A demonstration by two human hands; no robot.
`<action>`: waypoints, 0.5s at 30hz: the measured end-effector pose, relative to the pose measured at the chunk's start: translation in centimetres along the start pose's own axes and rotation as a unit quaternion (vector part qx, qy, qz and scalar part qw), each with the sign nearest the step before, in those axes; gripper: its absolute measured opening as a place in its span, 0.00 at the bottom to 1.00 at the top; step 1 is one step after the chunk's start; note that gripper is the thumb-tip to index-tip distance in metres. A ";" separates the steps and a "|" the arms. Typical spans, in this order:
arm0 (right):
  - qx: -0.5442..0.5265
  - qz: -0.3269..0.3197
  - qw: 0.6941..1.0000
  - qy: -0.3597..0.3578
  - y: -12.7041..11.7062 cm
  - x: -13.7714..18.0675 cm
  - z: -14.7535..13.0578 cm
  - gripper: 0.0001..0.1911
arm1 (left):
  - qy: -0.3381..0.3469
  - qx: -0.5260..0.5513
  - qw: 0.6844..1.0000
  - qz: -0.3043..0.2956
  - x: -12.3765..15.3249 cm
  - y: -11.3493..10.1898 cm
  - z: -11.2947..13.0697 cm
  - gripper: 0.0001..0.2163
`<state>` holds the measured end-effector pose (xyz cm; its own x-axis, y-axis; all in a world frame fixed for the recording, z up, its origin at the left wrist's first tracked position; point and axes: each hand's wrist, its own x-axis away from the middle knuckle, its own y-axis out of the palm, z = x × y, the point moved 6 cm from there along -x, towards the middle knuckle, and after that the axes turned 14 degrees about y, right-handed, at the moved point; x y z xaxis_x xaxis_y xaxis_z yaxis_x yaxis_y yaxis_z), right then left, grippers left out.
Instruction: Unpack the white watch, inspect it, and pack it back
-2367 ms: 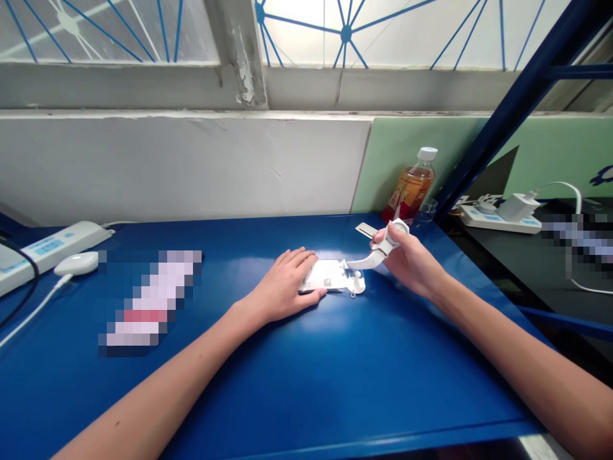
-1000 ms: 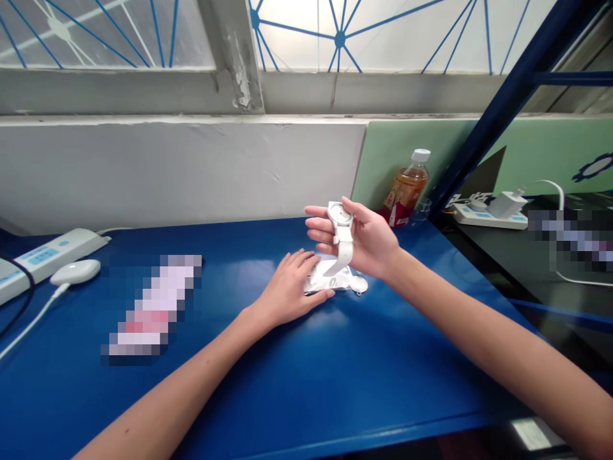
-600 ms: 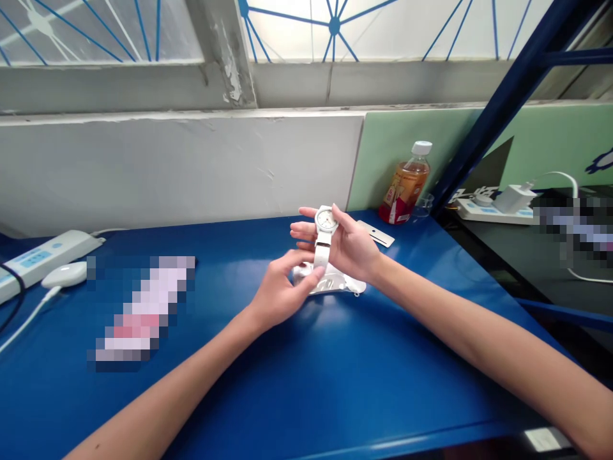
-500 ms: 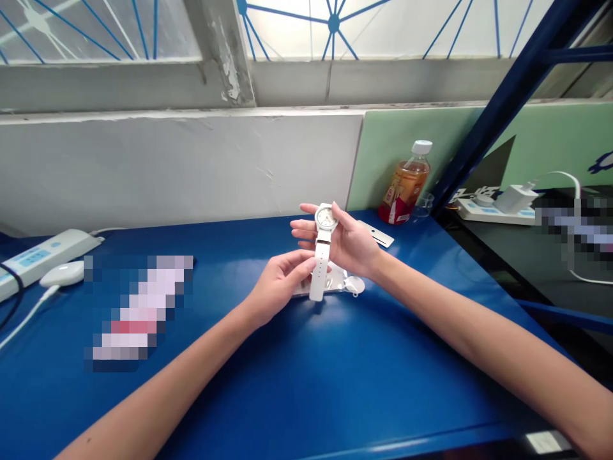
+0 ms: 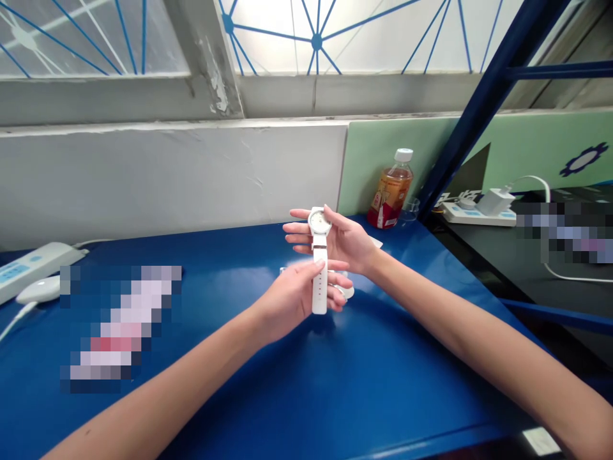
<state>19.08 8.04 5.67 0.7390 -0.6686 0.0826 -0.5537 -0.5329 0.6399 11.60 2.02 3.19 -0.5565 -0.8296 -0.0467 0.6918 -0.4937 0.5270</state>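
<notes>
A white wristwatch [image 5: 320, 281] hangs upright between my hands, its round dial at the top and its punched strap pointing down. My right hand [image 5: 352, 243] holds the watch's head, thumb at the rim and fingers stretched out behind it. Lower down, my left hand [image 5: 292, 297] has its thumb on the front of the strap, with the other fingers extended behind. Partly hidden beyond the left fingers, a round white piece [image 5: 348, 292] lies on the blue table [image 5: 297, 390]. A white card [image 5: 376, 243] shows just past my right wrist.
A bottle of reddish drink [image 5: 391, 191] stands at the back right by a blue metal post [image 5: 472, 115]. At left lie a power strip [image 5: 41, 268], a white cabled device [image 5: 38, 291] and a blurred-out flat object [image 5: 127, 319]. Another power strip [image 5: 479, 214] sits at right.
My left hand has slid further under the strap, its fingers now reaching out on the far side and covering most of the clear packet. The view has shifted slightly right.
</notes>
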 end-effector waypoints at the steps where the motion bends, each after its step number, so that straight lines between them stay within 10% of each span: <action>1: -0.003 -0.002 1.000 0.002 0.1 0.0 0.0 0.27 | -0.004 0.012 1.000 0.001 0.0 0.1 -0.3 0.14; 15: 0.016 -0.030 0.998 0.043 0.6 0.1 0.2 0.33 | -0.052 0.012 0.997 0.058 0.1 -0.5 -1.0 0.16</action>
<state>18.74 7.49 5.90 0.8009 -0.5884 0.1112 -0.5184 -0.5882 0.6207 11.64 1.91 2.07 -0.5197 -0.8480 0.1034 0.7431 -0.3890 0.5446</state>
